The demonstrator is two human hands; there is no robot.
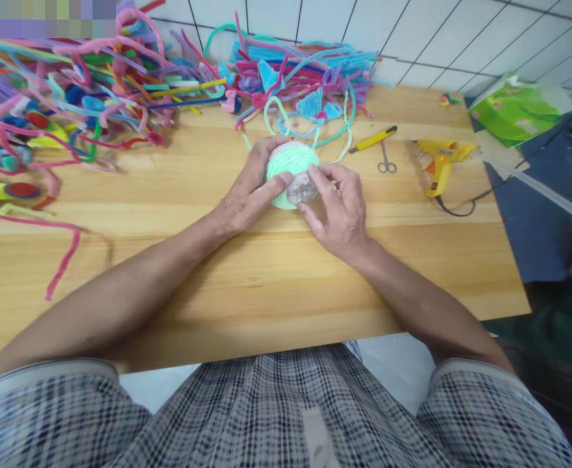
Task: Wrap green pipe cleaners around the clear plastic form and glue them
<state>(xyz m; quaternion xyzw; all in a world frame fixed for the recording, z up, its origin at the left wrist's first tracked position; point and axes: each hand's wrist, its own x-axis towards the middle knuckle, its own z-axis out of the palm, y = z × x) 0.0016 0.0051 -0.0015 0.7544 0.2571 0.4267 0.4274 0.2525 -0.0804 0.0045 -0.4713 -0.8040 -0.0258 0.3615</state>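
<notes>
Above the middle of the table I hold a ball (288, 158) wrapped in rows of fuzzy mint-green pipe cleaner, with some pale pink at its top. A greyish, uncovered patch (301, 188) shows on the side facing me. My left hand (244, 195) is closed round the ball's left side, its thumb lying at the patch's edge. From the right, my right hand (342, 208) grips the ball with bent fingers, forefinger and thumb at the patch's rim. Loose pale-green pipe cleaner strands (349, 123) curl behind the ball; whether they join it I cannot tell.
A tangled heap of coloured pipe cleaners (95, 97) covers the back left, and blue and pink ones (310, 62) lie by the tiled wall. Right of my hands are a yellow utility knife (374, 139), small scissors (386, 162), a corded yellow glue gun (442, 162) and a green packet (515, 110).
</notes>
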